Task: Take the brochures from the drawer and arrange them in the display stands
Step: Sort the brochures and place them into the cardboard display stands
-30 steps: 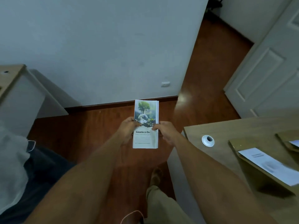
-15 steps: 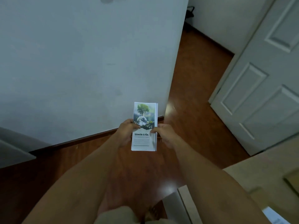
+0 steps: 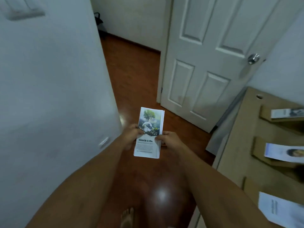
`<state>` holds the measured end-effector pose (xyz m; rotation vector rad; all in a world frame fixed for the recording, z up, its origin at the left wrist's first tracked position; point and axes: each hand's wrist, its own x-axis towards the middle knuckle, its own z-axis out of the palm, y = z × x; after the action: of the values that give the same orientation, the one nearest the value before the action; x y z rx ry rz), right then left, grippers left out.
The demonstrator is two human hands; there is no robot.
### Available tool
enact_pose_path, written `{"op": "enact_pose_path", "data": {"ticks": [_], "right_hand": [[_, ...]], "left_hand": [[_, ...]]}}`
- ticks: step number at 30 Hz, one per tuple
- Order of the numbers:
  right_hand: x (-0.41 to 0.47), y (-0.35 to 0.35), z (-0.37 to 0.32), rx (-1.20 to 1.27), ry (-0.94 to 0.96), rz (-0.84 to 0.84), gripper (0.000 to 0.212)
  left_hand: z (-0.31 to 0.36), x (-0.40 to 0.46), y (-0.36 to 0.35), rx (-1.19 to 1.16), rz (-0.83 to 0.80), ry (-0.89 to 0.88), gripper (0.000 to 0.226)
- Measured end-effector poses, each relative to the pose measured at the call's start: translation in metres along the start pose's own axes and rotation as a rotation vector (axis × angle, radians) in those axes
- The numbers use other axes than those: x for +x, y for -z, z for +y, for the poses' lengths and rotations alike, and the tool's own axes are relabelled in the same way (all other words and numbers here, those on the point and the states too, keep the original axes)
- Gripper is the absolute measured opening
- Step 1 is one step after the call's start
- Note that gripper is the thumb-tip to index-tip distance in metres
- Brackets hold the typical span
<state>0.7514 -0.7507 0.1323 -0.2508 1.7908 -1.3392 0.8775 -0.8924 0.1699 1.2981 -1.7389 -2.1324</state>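
I hold a stack of brochures (image 3: 148, 134) upright in front of me, above the wooden floor. The cover shows a tree over a globe and the words "Liceria & Co." My left hand (image 3: 130, 136) grips the stack's left edge and my right hand (image 3: 167, 139) grips its right edge. On the desk (image 3: 236, 155) at the right stand wooden display stands: the far display stand (image 3: 267, 115) and the middle display stand (image 3: 258, 151) each hold a brochure, and a nearer white brochure (image 3: 278, 209) lies at the lower right. The drawer is out of view.
A grey-white wall (image 3: 49, 96) fills the left side. A white panelled door (image 3: 205, 63) with a metal knob (image 3: 253, 58) stands ahead on the right. Reddish wooden floor (image 3: 134, 76) runs between them into a further room. My bare foot (image 3: 127, 217) shows at the bottom.
The view has swung to the right: the door and the desk with its display stands have come into sight. Both hands still hold the brochure stack in the same way.
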Motion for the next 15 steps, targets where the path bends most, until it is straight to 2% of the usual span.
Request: {"op": "enact_pose_path", "data": {"ticks": [5, 11, 15], "right_hand": [[0.017, 0.025, -0.013, 0.148, 0.006, 0.181, 0.018], [0.023, 0.065, -0.015, 0.249, -0.010, 0.383, 0.027], [0.036, 0.100, -0.014, 0.314, -0.016, 0.479, 0.023]], "left_hand": [[0.037, 0.059, -0.028, 0.082, -0.216, -0.021, 0.026], [0.056, 0.106, -0.078, 0.192, -0.388, -0.009, 0.028], [0.067, 0.131, -0.122, 0.227, -0.471, -0.027, 0.023]]}}
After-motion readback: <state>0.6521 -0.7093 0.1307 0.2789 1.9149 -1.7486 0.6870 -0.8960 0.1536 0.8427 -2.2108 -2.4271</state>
